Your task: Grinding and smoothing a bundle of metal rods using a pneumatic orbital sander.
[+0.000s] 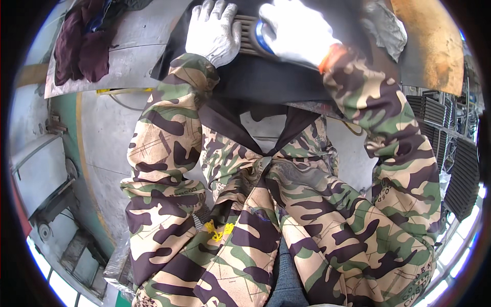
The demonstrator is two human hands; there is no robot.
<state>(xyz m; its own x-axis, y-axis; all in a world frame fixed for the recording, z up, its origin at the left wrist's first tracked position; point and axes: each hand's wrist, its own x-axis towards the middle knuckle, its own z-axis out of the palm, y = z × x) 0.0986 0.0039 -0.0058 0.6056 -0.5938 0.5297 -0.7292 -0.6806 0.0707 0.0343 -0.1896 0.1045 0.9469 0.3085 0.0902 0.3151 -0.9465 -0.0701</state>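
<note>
Both hands worked in white gloves at the desk: the left hand lay flat, fingers spread, pressing a dark ribbed grille; the right hand was curled around something blue, seemingly a tape roll. It looked like mid-taping; the next move would need the grille kept pinned. Beyond, maroon cloth lay on a grey sheet

- Lit brightly by even daylight, shadows soft.
- Blown out white on the gloves.
- Bent hard toward a black fisheye rim.
- Blurred slightly at edges.
</note>
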